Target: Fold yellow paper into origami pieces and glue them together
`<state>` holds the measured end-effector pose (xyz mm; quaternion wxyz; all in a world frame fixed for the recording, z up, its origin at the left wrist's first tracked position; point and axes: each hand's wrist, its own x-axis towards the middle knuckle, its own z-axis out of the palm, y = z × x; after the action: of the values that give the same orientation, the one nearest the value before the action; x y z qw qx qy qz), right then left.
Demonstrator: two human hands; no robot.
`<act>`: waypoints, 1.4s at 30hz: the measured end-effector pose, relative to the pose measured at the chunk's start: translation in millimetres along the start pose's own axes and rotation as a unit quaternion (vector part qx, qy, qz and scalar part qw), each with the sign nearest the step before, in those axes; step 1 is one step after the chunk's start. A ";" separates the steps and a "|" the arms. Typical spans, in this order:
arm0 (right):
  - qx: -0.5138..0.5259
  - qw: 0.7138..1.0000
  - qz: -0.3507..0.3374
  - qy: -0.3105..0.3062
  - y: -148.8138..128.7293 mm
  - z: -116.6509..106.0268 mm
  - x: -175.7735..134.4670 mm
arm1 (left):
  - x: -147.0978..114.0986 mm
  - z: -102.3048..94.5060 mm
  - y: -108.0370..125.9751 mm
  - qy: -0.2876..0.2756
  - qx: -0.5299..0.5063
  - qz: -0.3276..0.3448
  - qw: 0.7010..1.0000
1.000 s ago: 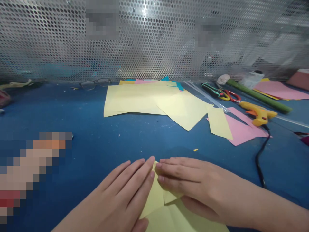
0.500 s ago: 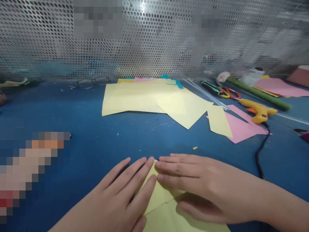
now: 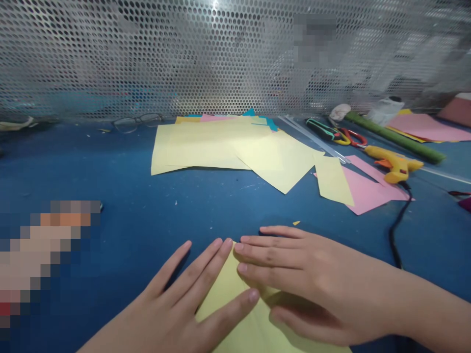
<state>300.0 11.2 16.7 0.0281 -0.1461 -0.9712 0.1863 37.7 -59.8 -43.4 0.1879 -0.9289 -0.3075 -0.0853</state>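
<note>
Both hands lie flat, fingers spread and gripping nothing, on a pale yellow folded paper sheet point(image 3: 228, 299) at the near edge of the blue bench point(image 3: 128, 196). The left hand point(image 3: 184, 304) pins one flap; the right hand point(image 3: 305, 279) presses the other, holding the creases down. A yellow glue gun point(image 3: 393, 166) lies well apart.

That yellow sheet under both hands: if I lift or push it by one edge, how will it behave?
Probably floppy: the yellow sheet looks as thin as the loose yellow sheets lying flat farther back. Likely very light, so a push may slide it across the smooth blue table. With the left hand and right hand pressing it flat, it should stay put; lifted, it may sag.
</note>
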 end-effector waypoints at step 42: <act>0.000 0.989 -0.011 0.147 8.0 13.4 -1.2 | -0.7 -0.1 8.5 0.122 -0.044 -0.011 0.992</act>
<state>301.8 13.2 1.3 0.1727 -0.1616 -0.9579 0.1625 42.2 -66.5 -46.1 0.1822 -0.9156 -0.2881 -0.2130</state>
